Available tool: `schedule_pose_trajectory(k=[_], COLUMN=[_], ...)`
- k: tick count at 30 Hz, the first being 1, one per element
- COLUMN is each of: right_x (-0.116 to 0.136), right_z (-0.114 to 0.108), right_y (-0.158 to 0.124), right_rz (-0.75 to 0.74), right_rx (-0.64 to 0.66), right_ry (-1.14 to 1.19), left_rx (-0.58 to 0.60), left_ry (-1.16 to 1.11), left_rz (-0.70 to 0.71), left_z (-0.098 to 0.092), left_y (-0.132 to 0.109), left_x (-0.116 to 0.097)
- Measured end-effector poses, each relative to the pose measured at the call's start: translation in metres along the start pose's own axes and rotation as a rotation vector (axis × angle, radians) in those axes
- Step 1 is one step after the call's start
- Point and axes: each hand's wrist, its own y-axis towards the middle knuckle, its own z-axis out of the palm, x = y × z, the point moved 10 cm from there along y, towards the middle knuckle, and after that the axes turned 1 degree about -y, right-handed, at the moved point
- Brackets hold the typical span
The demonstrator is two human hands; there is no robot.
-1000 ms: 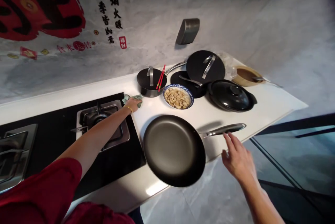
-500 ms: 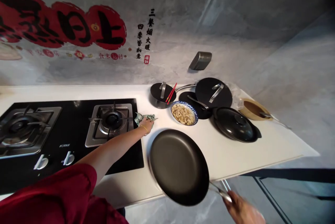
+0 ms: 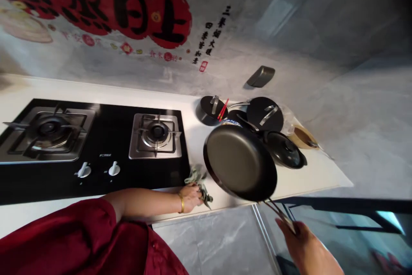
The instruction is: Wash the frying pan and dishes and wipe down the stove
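Note:
My right hand (image 3: 304,247) grips the metal handle of a large black frying pan (image 3: 240,162), which is lifted and tilted above the white counter (image 3: 318,172). My left hand (image 3: 192,195) is closed on a greenish cloth (image 3: 198,180) near the counter's front edge, just right of the black gas hob (image 3: 96,150). The pan hides most of the blue-rimmed bowl of food behind it.
Behind the pan stand a small lidded black pot (image 3: 212,110) with red chopsticks, a flat black lid (image 3: 265,114), a black lidded casserole (image 3: 285,150) and a wooden bowl (image 3: 302,137). The hob has two burners and two knobs. Grey floor lies below the counter edge.
My right hand took the pan's handle and lifted the pan off the counter, tilting it. My left hand dragged the cloth from the back of the counter to its front edge.

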Motion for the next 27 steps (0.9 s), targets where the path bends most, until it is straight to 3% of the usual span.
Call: schedule_pose_trajectory(k=[3, 6, 10, 17, 27], right_x=[0.104, 0.2, 0.28, 0.339, 0.37], right_z=[-0.023, -0.037, -0.039, -0.03, -0.029], right_y=[0.011, 0.004, -0.021, -0.064, -0.091], right_rz=[-0.061, -0.178, -0.251, -0.268, -0.187], right_rx=[0.084, 0.052, 0.028, 0.035, 0.065], right_ry=[-0.017, 0.008, 0.024, 0.034, 0.028], left_rx=[0.028, -0.004, -0.062, -0.179, -0.364], left_ry=[-0.002, -0.04, -0.144, -0.258, -0.18], left_rz=[0.025, -0.008, -0.132, -0.285, -0.589], left_z=[0.0, -0.012, -0.03, -0.053, -0.086], left_y=[-0.044, -0.094, -0.17, -0.303, -0.497], left_x=[-0.008, 0.003, 0.029, 0.061, 0.087])
